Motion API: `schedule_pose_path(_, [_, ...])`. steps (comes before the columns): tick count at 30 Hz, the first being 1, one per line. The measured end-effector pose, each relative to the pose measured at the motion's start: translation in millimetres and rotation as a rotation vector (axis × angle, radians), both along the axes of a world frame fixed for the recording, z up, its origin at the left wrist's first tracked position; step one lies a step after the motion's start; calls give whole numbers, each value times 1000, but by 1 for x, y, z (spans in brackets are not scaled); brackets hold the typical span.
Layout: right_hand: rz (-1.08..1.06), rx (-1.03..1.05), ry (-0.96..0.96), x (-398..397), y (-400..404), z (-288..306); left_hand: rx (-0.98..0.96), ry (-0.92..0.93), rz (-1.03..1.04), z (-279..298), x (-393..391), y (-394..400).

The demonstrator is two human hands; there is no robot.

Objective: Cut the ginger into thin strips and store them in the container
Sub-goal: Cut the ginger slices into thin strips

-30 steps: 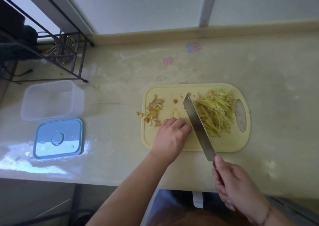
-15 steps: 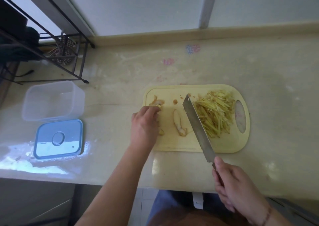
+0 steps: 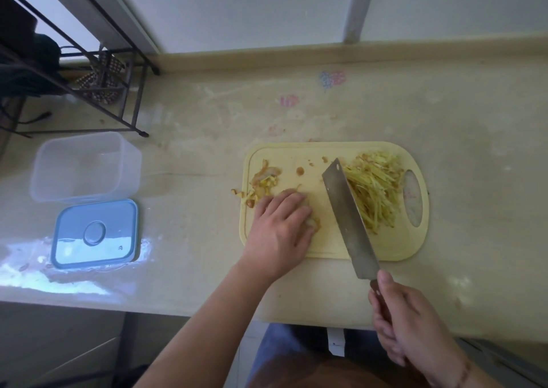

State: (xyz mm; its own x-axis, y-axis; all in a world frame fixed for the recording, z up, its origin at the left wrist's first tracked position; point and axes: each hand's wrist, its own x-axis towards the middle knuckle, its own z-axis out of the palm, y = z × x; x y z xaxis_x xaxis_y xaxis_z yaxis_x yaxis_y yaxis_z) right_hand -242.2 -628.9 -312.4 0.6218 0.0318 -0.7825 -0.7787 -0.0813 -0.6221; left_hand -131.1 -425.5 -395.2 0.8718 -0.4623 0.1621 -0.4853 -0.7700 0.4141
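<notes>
A pale stone counter under a window – cutting is being resumed.

Nearest, the knife (image 3: 350, 215) is gripped at its handle by the right hand (image 3: 415, 325), the blade resting beside the ginger strips (image 3: 376, 192); half a second ago the left hand (image 3: 281, 227) was among the peels (image 3: 264, 183), and now a last ginger piece (image 3: 314, 224) is pressed under its curled fingers on the cutting board (image 3: 326, 248) – another slice seems due. Farther left, the container (image 3: 86, 168) is seen open and unfilled, its lid (image 3: 95, 233) beside it.

Bare beige stone counter (image 3: 189, 197) lies mid-frame between the yellow plastic cutting board (image 3: 326, 248) and the clear plastic container (image 3: 86, 168); a black metal rack (image 3: 98, 85) blocks upper left.
</notes>
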Motion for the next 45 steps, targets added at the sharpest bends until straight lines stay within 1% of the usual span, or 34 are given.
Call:
schedule_pose_path(3, [21, -2, -32, 1, 2, 3, -33, -12, -33, -1, -4, 2])
schedule_pose_path(7, [58, 44, -61, 3, 12, 5, -71, -21, -26, 1, -8, 1])
schedule_pose_path(11, [110, 29, -77, 4, 18, 3, -48, 5, -2, 5, -2, -4])
schedule_pose_path(15, [181, -50, -97, 2, 16, -1, -17, 23, -6, 6, 3, -8])
schedule_pose_path(20, [305, -260, -170, 4, 18, -3, -62, 29, 4, 5, 1, -7])
schedule_pose_path(25, [302, -377, -261, 35, 27, -7, -65, 29, 9, 4, 3, -5])
schedule_pose_path(28, [298, -449, -298, 31, 28, -4, -33, 34, 42, 8, 4, -7])
schedule_pose_path(34, [296, -441, -297, 8, 22, -9, 73, 20, 92, 14, 2, -10])
schedule_pose_path(38, [306, -432, -264, 6, 22, -10, 47, 43, 96, 14, 2, -11])
schedule_pose_path(42, [268, -440, -280, 21, 28, -11, 45, 42, 78, 13, 2, -8])
schedule_pose_path(45, [285, -457, -286, 24, 32, -5, 29, 72, 105, 14, 1, -4])
